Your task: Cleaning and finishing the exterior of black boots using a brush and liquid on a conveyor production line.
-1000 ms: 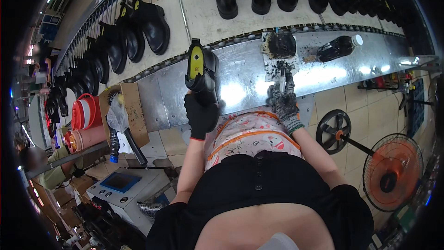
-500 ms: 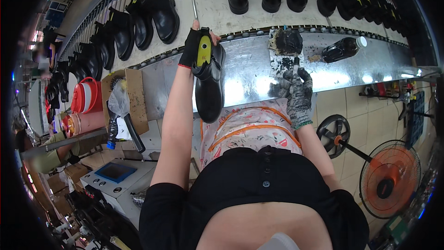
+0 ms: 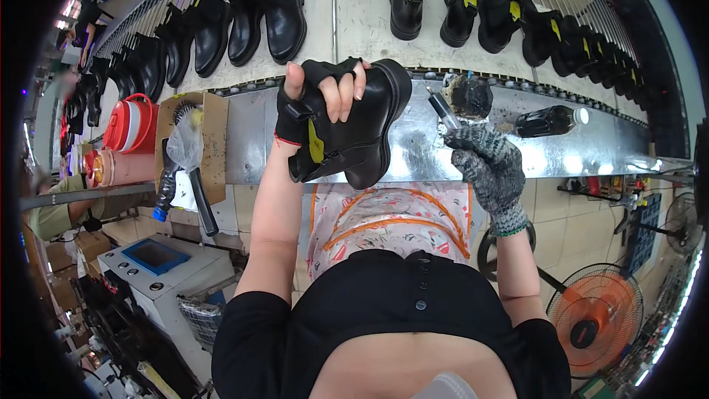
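Observation:
My left hand (image 3: pixel 319 87), in a black fingerless glove, grips a black ankle boot (image 3: pixel 358 133) with a yellow tag, held on its side above the metal bench (image 3: pixel 413 151). My right hand (image 3: pixel 487 162), in a grey knit glove, holds a brush (image 3: pixel 445 112) by its handle, its tip pointing toward a dark round pot (image 3: pixel 469 96) on the bench. The brush is just right of the boot's sole and apart from it.
A dark bottle (image 3: pixel 550 122) lies on the bench to the right. Rows of black boots (image 3: pixel 473 11) ride the conveyor behind. A cardboard box (image 3: pixel 192 144), red container (image 3: pixel 133 122), grey machine (image 3: pixel 159 270) and orange fan (image 3: pixel 587 321) stand around me.
My left hand has turned the boot from hanging upright to lying on its side, closer to me. My right hand has lifted the brush away from the pot.

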The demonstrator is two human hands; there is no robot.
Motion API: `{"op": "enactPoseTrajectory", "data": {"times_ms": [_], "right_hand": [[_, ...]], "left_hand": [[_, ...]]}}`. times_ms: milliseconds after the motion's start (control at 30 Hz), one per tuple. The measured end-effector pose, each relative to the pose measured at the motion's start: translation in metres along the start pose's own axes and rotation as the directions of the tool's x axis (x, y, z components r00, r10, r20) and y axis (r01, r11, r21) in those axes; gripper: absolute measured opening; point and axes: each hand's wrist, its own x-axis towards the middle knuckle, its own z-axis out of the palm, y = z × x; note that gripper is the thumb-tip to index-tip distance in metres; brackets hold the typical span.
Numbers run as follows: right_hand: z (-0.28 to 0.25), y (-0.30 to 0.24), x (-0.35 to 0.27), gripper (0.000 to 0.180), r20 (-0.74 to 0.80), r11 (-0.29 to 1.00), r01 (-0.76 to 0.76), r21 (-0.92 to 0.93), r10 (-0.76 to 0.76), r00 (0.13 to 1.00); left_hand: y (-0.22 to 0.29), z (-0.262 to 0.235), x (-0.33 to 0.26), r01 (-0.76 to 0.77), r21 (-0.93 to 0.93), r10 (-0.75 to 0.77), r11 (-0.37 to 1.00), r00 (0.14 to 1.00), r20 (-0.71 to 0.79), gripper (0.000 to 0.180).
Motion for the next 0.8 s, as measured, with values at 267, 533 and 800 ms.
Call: {"op": "enactPoseTrajectory", "data": {"times_ms": [267,533,800], "right_hand": [[-0.004,-0.036,0.012,0.038,0.236,0.717,0.450,-0.532,-0.385,0.892],[-0.005,-0.023,0.014,0.037,0.277,0.654,0.457,-0.602,-0.366,0.889],[0.001,-0.025,0.017,0.036,0.278,0.706,0.473,-0.527,-0.383,0.881]], "left_hand": [[-0.005,0.003,0.006,0.045,-0.009,-0.045,0.999,0.998,0.037,0.079],[-0.007,0.002,0.007,0.029,-0.016,-0.028,0.999,0.998,0.048,0.081],[-0.004,0.007,0.009,0.045,0.003,-0.045,0.999,0.998,0.048,0.081]]}}
